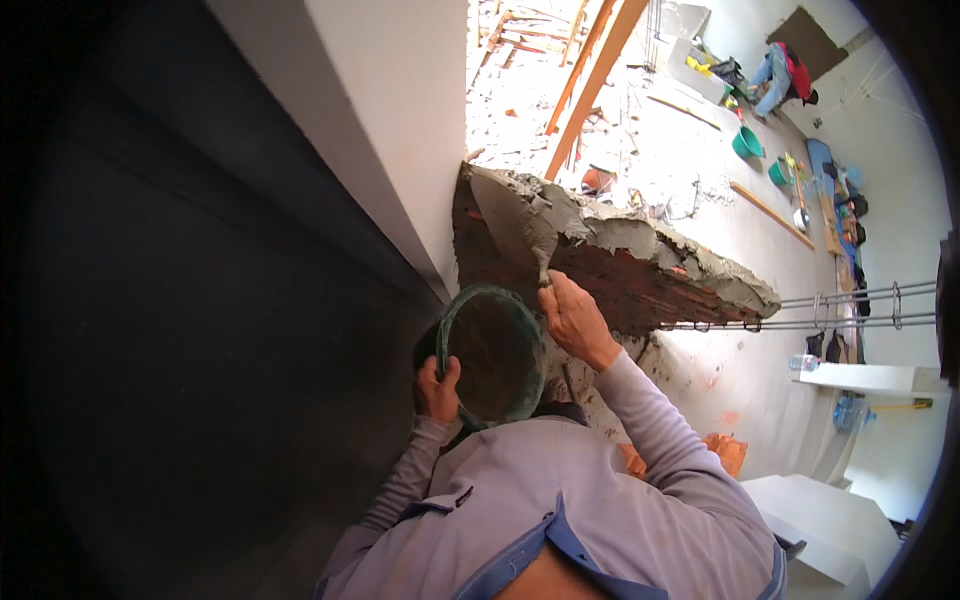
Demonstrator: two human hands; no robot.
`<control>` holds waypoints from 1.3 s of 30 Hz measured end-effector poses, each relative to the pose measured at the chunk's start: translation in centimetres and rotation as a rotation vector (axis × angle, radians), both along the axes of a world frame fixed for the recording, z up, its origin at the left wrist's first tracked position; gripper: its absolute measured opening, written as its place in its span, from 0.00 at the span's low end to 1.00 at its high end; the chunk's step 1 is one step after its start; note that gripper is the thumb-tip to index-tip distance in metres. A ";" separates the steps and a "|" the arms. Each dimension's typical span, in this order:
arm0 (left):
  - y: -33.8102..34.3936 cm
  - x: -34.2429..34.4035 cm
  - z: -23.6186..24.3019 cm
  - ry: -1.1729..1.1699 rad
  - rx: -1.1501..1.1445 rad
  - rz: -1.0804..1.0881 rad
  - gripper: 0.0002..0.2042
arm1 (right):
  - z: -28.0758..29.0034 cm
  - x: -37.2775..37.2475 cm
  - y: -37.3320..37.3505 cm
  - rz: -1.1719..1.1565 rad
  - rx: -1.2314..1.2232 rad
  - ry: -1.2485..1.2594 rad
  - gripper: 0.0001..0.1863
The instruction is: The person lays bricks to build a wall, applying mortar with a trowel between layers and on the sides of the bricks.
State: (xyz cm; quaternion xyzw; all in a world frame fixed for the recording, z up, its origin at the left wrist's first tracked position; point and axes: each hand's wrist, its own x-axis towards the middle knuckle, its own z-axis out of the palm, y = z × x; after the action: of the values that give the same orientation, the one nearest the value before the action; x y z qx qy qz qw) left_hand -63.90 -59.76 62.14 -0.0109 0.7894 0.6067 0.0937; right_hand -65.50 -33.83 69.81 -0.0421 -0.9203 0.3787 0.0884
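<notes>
A dark, nearly black surface (220, 330) takes up the left side, its detail lost in shadow, and beside it a pale, smooth column (385, 130) slants down toward the work. The person's left hand (437, 388) grasps the near-left rim of a green bucket (527, 345), thumb inside; the bucket sits close in front of the body, its inside dim and its contents hard to make out. Above the bucket, a trowel (507, 220) lies against the masonry near the column, its blade and neck smeared with grey mortar. The person's right hand (578, 320) is closed around the trowel's handle. Past the column, rubble (510, 110) lies in bright light behind 1 orange-brown timber post (598, 85). The unfinished brick wall (640, 280) runs rightward, its face rough and reddish, with thick, ragged mortar (625, 235) along the top. Orange brick pieces (727, 452) lie below, near the right sleeve. Across the pale floor stand 2 more green buckets (747, 142), near a long plank (770, 215); behind them another person (780, 80) in red and blue bends beside the far wall. Farther right, thin metal rods (870, 310) extend from the masonry above a white ledge (870, 377), with a blue plastic bottle (850, 412) below it.
</notes>
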 end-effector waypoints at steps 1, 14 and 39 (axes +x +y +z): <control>-0.1 0.0 -0.2 -0.075 0.036 -0.005 0.20 | -0.9 0.2 0.4 -0.015 -0.004 -0.007 0.12; -0.7 -1.0 0.5 -0.049 -0.027 -0.021 0.22 | 1.4 3.2 -2.1 -0.151 -0.368 -0.163 0.13; 4.0 -1.0 4.5 0.000 -0.005 -0.324 0.17 | -2.5 17.1 4.6 0.104 0.359 -0.416 0.12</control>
State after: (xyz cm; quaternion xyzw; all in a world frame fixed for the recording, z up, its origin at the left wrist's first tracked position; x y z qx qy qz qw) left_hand -64.93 -55.74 66.61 0.1164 0.7823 0.5817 0.1901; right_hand -48.40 -29.27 67.36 -0.0556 -0.9719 0.1970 -0.1160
